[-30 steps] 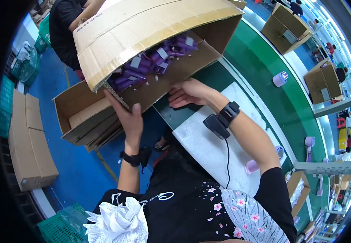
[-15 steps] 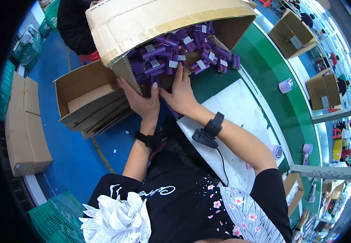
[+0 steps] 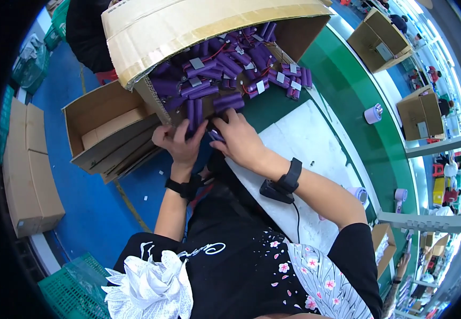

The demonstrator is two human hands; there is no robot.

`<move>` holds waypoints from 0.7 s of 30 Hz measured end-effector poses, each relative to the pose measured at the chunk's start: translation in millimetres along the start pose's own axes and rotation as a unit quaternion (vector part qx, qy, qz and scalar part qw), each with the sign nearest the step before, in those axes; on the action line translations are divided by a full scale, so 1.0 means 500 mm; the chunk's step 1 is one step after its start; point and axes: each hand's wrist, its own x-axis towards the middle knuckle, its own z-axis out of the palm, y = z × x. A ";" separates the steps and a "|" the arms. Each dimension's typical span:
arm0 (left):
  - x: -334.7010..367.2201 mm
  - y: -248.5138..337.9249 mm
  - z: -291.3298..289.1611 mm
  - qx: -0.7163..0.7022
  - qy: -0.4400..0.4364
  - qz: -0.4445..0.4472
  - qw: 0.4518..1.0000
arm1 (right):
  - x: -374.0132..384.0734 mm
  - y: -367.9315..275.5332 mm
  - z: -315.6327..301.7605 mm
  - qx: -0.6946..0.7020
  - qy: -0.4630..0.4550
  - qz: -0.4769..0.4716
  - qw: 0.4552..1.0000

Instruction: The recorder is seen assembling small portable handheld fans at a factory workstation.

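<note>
A large cardboard box lies on its side with its mouth toward me. Loose purple battery packs, with red wires and pale grey patches, fill it and spill to its front edge. My left hand is at the near left edge, its fingertips and thumb around the lower end of an upright purple battery pack. Beside it, my right hand is closed, with another purple battery pack partly showing between thumb and fingers. Just above the right fingers lies one more pack.
A white board lies on the green bench to the right. An open cardboard box stands at the left. Purple-and-white devices sit on the bench. Someone in dark clothing is at the far left.
My hands have drawn back slightly toward me from the box's mouth. The right fingers, earlier stretched among the packs, are now bent around one. Several packs near the front have shifted.
</note>
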 end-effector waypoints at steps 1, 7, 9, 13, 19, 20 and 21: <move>-0.007 -0.003 -0.008 0.004 -0.020 0.051 0.998 | 0.002 0.008 0.000 0.029 -0.009 -0.003 1.000; 0.015 0.029 -0.031 0.037 -0.134 0.014 0.990 | 0.021 0.053 -0.015 0.013 0.065 0.009 0.998; 0.025 0.032 -0.027 0.048 -0.125 -0.008 0.991 | 0.023 0.059 -0.019 0.017 0.061 0.012 0.998; 0.033 -0.021 -0.072 0.063 -0.119 0.049 0.990 | 0.047 0.049 0.008 0.096 0.047 -0.065 0.992; 0.049 -0.011 -0.107 -0.054 -0.133 -0.022 0.989 | 0.043 0.042 -0.001 0.252 0.058 -0.066 0.964; 0.048 -0.001 -0.118 -0.075 -0.146 -0.052 0.985 | 0.041 0.038 0.000 0.280 0.062 -0.058 0.956; 0.048 0.011 -0.124 -0.073 -0.148 -0.050 0.985 | 0.039 0.034 0.000 0.283 0.063 -0.058 0.955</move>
